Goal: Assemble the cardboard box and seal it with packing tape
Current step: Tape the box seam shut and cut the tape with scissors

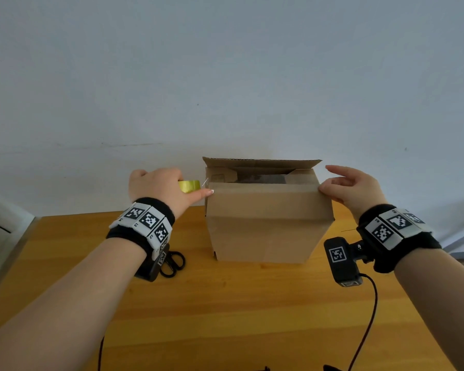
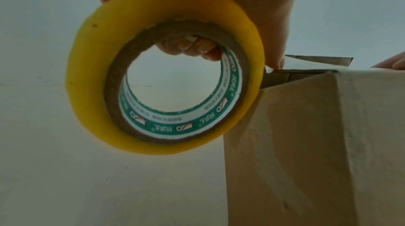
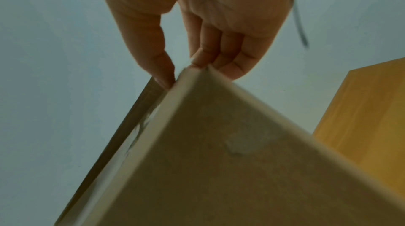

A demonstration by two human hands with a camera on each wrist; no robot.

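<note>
Head view is showing the cardboard box (image 1: 265, 220) standing on the wooden table (image 1: 225, 311) close to the pale wall (image 1: 225, 62), with its far top flap (image 1: 260, 163) standing partly up and its inside showing dark. The left hand (image 1: 161, 187) is gripping the yellow tape roll (image 1: 189, 185) just beside the box's upper left corner, and its thumb tip is touching the box's front top edge there. In the left wrist view the fingers (image 2: 192, 48) are curling through the roll's brown core while the thumb (image 2: 276, 39) is lying over the outside of the roll and reaching down to the box edge; the tape roll (image 2: 164, 67) is hanging upright, just touching the box's (image 2: 306, 143) left side near the top. The right hand (image 1: 351, 187) is pinching the box's upper right corner: in the right wrist view the thumb (image 3: 153, 53) is sitting on one side of the cardboard edge and the fingertips (image 3: 208, 56) on the other, held narrow. Black scissors (image 1: 173, 261) are lying on the table to the left of the box's base, partly hidden by the left wrist camera. A dark cable (image 1: 370, 303) is trailing over the table to the right of the box.
</note>
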